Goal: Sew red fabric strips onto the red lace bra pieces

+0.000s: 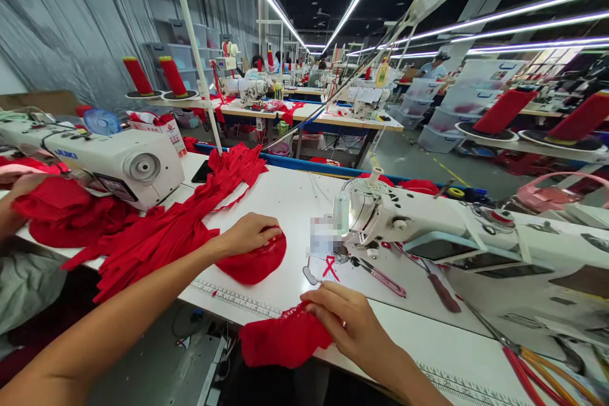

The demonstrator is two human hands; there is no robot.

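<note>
My left hand (252,231) reaches across the white table, its fingers closed on the upper edge of a rounded red fabric piece (254,263) lying flat. My right hand (349,317) pinches a second red fabric piece (280,339) by its lacy or gathered upper edge. That piece hangs over the table's front edge. A white sewing machine (375,209) stands just beyond my right hand, with a small loop of red ribbon (330,268) near its needle area. Left of my left hand lies a long heap of red fabric strips (181,228).
Thread snips (380,276), a dark-handled tool (445,292) and scissors (521,371) lie at the right. A ruler strip (238,301) runs along the front edge. At far left a co-worker's hand (26,187) holds red fabric beside another sewing machine (143,165).
</note>
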